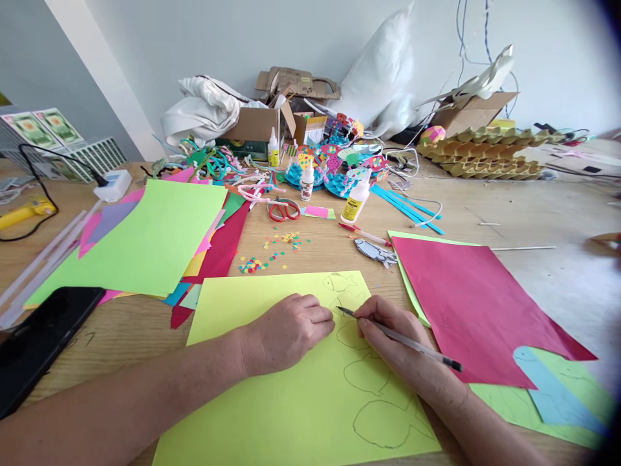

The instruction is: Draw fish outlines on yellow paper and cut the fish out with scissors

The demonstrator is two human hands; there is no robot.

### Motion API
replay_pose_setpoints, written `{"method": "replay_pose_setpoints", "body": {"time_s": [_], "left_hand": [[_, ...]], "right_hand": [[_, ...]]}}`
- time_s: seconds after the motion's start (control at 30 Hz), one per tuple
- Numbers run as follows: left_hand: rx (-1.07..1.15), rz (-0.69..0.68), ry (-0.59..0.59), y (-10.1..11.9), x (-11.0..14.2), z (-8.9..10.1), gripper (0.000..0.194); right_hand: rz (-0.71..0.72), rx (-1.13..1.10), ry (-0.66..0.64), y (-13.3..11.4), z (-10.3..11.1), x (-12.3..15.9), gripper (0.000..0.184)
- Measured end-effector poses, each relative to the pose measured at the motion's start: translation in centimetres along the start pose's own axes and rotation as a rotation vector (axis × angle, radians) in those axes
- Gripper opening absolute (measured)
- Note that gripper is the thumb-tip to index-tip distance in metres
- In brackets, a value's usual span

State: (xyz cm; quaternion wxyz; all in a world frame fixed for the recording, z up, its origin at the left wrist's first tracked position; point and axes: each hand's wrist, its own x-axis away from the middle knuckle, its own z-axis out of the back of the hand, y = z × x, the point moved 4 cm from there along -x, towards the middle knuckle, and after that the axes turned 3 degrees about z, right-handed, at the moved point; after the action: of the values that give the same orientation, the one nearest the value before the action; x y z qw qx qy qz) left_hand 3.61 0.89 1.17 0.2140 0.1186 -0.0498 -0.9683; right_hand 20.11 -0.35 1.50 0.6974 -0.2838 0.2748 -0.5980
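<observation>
A sheet of yellow paper (252,414) lies in front of me, with several pencil-like fish outlines (381,424) in a column down its right side. The top fish (339,282) has an eye and a gill line. My right hand (395,327) grips a clear pen (412,342) with a dark cap end; its tip touches the second fish from the top. Resting on the paper just left of the outlines is my left hand (295,327), its fingers curled together. I see nothing in it, though its palm is hidden.
Coloured sheets (169,239) are stacked at left beside a black phone (53,336). At right lies red paper (466,298) over green. Behind are red-handled scissors (284,210), glue bottles (356,199), confetti (257,264), a fish cutout (374,252) and egg trays (485,155).
</observation>
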Motion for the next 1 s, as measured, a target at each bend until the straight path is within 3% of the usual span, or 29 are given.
{"method": "replay_pose_setpoints", "body": {"time_s": [1.0], "left_hand": [[-0.008,-0.001,-0.013,0.05,-0.02,0.12,0.021]], "right_hand": [[0.01,0.002,-0.007,-0.14,0.03,-0.01,0.008]]}}
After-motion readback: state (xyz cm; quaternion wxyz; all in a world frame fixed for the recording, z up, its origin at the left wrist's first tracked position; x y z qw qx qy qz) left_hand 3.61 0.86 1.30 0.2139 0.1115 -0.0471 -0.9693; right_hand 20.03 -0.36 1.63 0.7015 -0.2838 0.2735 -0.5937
